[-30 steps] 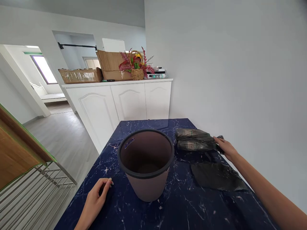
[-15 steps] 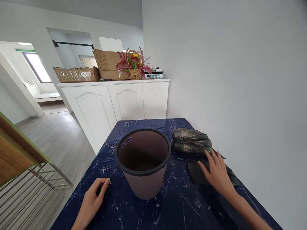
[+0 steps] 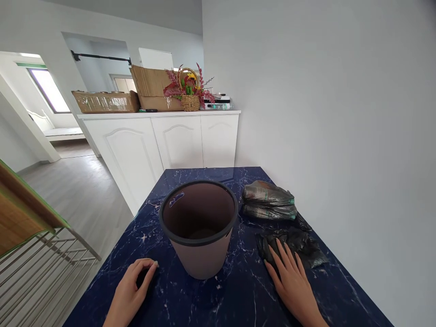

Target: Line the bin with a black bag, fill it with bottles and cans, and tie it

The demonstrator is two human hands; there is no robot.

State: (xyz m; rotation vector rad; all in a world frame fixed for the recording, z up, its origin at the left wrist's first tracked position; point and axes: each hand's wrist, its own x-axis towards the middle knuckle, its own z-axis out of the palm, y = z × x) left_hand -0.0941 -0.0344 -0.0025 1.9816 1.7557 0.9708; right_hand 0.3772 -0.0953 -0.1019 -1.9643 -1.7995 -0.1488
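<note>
A brown bin (image 3: 202, 254) with a dark rim stands upright and open on the blue marbled table (image 3: 238, 299). To its left, my left hand (image 3: 134, 281) rests on the table with fingers curled and the thumb meeting the index finger; nothing shows between them. My right hand (image 3: 288, 277) lies with fingers spread on a flat, crumpled black plastic bag (image 3: 308, 247) at the right. Behind that bag lie rolls of black bags (image 3: 267, 202), beside the bin.
Beyond the table is a white cabinet (image 3: 184, 141) with cardboard boxes (image 3: 105, 102) and a flower basket (image 3: 190, 102) on top. A metal rack (image 3: 57, 259) stands at the lower left. A grey wall (image 3: 323, 113) borders the right side.
My right hand has moved down and toward me onto the black bag, which now looks more crumpled. My left hand has stayed nearly in place. The view has shifted slightly.
</note>
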